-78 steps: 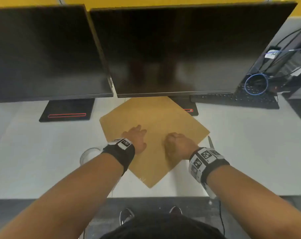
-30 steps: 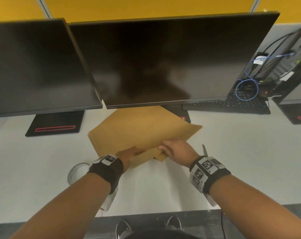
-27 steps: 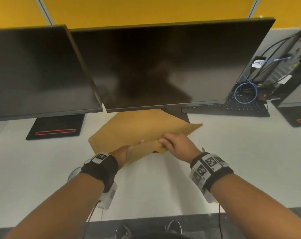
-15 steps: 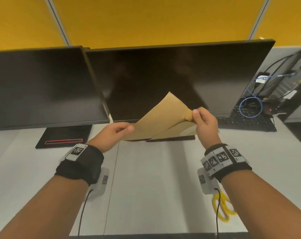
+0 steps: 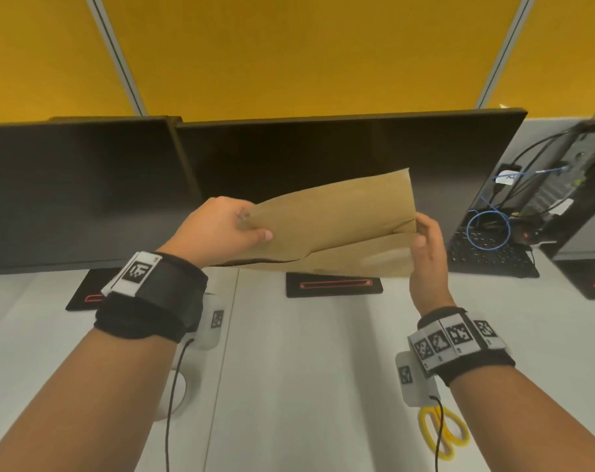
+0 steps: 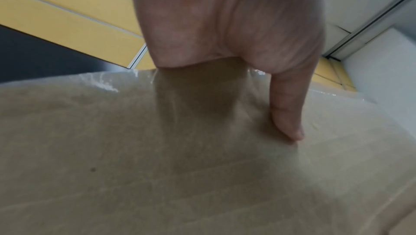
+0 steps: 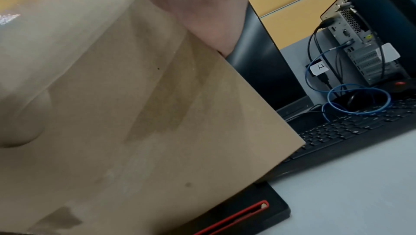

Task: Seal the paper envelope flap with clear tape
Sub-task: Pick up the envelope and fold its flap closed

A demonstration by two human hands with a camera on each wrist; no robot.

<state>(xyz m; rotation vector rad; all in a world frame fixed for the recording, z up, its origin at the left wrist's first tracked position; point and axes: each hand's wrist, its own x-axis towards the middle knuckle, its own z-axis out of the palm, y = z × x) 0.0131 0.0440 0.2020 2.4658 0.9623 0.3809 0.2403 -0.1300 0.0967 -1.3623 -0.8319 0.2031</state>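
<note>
Envelope [image 5: 330, 226] held in the air, in front of the middle monitor [image 5: 323, 155]. Left hand [image 5: 221, 229] pinches its left edge; right hand [image 5: 425, 247] grips its right edge. Step looks like inspecting the seal; glossy tape strip [image 6: 105, 82] shows along the edge. Next: probably setting it down flat. No legible writing.
</note>
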